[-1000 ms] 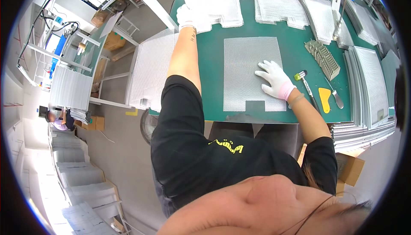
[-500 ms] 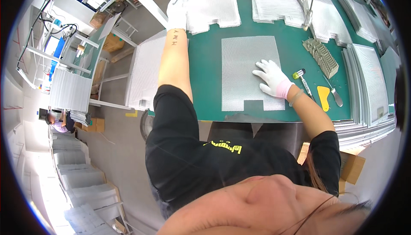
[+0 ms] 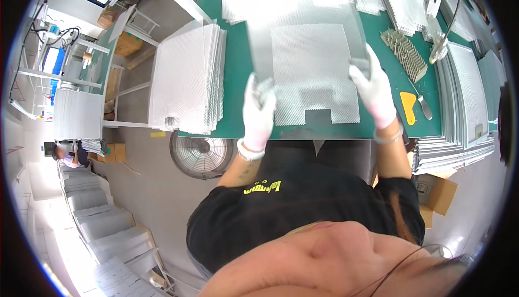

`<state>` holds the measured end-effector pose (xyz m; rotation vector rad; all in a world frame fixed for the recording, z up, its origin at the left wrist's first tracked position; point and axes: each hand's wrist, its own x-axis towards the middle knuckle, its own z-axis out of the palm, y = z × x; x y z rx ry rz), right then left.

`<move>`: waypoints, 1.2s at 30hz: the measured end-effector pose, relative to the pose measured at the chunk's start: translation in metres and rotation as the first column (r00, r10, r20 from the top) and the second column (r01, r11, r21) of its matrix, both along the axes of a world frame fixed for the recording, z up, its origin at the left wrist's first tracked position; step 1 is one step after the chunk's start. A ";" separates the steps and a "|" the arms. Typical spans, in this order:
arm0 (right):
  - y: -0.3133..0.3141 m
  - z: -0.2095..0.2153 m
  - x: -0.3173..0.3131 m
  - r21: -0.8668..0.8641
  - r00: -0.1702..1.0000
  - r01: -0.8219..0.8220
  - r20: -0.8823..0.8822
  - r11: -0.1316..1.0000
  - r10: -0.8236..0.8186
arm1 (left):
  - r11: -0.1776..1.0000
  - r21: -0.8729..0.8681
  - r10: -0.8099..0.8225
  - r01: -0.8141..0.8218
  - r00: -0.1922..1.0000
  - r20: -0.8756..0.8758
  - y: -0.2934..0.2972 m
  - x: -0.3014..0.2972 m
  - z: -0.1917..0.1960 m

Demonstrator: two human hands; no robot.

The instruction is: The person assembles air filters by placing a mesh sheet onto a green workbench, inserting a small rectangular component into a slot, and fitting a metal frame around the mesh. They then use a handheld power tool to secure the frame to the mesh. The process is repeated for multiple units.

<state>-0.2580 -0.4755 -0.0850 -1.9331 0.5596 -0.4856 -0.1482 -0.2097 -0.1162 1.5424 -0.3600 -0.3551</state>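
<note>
In the head view, a translucent grey mesh sheet [image 3: 261, 51], smeared by motion, is held up over the green table by its two near corners. My left hand [image 3: 259, 107], in a white glove, is closed on the left corner. My right hand [image 3: 374, 88], also gloved, pinches the right corner between thumb and fingers. Beneath it lies a silvery mesh panel [image 3: 289, 112] with a square notch in its near edge, partly seen through the raised sheet. The two are apart at the near side; I cannot tell whether they touch farther back.
Stacked white mesh sheets [image 3: 186, 80] stand left, with a floor fan [image 3: 203, 150] nearby. Right of my hand are a row of beige ridged pieces [image 3: 405, 56], a yellow scraper [image 3: 408, 107] and a metal spatula [image 3: 425, 107]. Framed panels [image 3: 467, 91] lean at the right edge.
My left hand has come back from the far left stack to the near side. My right hand has lifted off the lying panel. Both now hold a raised mesh sheet.
</note>
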 end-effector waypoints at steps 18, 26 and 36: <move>0.076 0.055 0.035 0.358 0.867 -0.362 0.468 0.861 0.170 | 0.983 -0.136 -0.168 0.125 0.914 -0.370 0.030 -0.006 -0.063; 0.144 0.044 0.091 0.079 0.793 -0.608 0.114 0.790 0.598 | 0.979 -0.022 -0.202 0.203 0.947 -0.249 0.029 0.011 -0.075; 0.065 -0.012 -0.007 0.673 0.840 -0.485 0.179 0.558 0.513 | 0.938 0.030 -0.331 0.345 0.918 -0.218 0.024 0.016 -0.045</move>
